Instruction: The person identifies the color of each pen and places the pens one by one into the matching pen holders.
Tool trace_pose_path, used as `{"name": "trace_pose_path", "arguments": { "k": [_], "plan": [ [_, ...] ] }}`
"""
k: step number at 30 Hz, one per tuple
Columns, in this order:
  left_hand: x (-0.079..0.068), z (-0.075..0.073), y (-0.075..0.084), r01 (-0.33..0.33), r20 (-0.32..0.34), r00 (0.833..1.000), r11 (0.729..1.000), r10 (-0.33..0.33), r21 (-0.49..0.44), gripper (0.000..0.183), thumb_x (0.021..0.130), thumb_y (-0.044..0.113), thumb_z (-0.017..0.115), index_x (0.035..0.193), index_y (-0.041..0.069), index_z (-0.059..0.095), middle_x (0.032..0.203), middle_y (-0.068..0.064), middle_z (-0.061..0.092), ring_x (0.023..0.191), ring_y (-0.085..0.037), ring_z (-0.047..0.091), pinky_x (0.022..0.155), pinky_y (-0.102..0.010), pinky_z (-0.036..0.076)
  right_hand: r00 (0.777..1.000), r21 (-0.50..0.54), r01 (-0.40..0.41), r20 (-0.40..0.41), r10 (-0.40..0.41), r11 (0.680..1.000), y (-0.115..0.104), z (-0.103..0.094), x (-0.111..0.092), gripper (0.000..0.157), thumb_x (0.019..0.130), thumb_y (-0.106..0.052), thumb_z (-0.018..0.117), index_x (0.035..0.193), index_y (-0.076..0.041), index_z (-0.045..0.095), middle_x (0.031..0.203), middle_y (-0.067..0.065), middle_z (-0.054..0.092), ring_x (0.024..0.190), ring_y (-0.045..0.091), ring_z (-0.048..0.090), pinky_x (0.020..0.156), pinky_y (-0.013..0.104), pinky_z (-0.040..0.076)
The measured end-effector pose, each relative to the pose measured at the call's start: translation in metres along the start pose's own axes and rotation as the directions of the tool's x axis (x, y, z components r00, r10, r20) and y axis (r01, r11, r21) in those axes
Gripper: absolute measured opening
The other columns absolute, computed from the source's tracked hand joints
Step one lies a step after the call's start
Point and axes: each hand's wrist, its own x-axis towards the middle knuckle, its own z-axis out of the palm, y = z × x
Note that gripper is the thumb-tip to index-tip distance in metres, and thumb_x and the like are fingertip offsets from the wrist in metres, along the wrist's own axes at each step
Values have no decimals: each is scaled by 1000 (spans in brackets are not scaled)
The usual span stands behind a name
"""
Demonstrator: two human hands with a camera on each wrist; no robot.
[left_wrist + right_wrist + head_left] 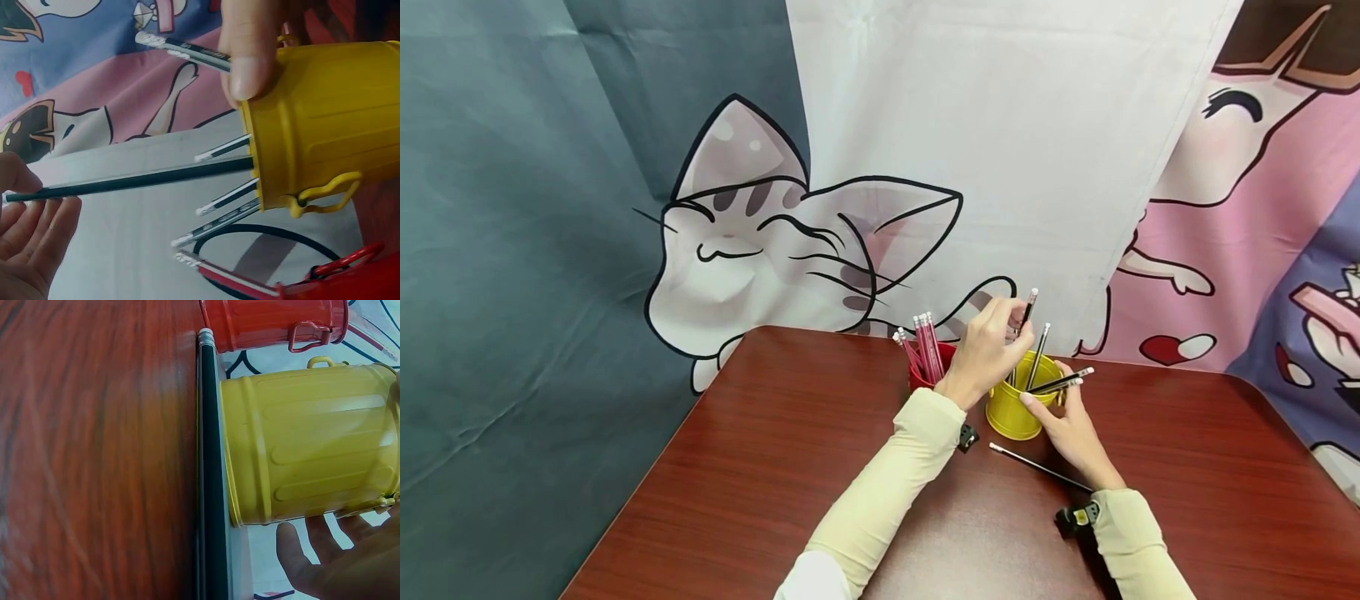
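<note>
My left hand (991, 346) pinches a black pencil (150, 180) between thumb and fingers. The pencil's white eraser end points up, and its lower end reaches into the mouth of a yellow bucket (1015, 417). With the thumb on the rim and the other fingers along the side, my right hand (1078, 433) holds that bucket upright. Several black-and-silver pencils (1040, 354) lean inside it, their eraser ends sticking out over the rim. On the table in front of the bucket lies one more black pencil (212, 462).
Left of the yellow bucket stands a red bucket (269, 325) with several red pencils (929, 348), partly behind my left wrist. Both stand near the far edge of the brown wooden table (760, 467). A cartoon-printed cloth (1000, 125) hangs just behind it.
</note>
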Motion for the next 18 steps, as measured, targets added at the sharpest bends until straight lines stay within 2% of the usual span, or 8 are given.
{"name": "trace_pose_path", "arguments": {
  "k": [4,9,18],
  "plan": [
    [-6,4,-2,31,-5,1000,999,-31,9,14,82,5,60,95,2,56,83,-5,55,74,-11,58,68,-6,45,1000,0,-11,-2,11,1000,0,0,0,70,89,-27,61,143,-22,17,134,10,40,118,21,41,90,30,40],
    [-16,10,-4,56,-1,998,995,-56,83,14,80,7,62,93,4,57,82,-3,56,71,-9,56,66,-6,43,1000,-1,3,-4,-3,1000,1,0,0,71,89,-27,60,144,-21,16,135,12,39,117,24,41,84,16,39],
    [-36,20,-5,102,42,993,985,-109,139,13,79,8,63,90,7,57,80,0,54,69,-7,53,63,-5,40,1000,17,18,-14,-17,1000,1,1,0,70,89,-24,61,144,-20,17,133,12,41,111,13,45,81,11,40]
  ]
}}
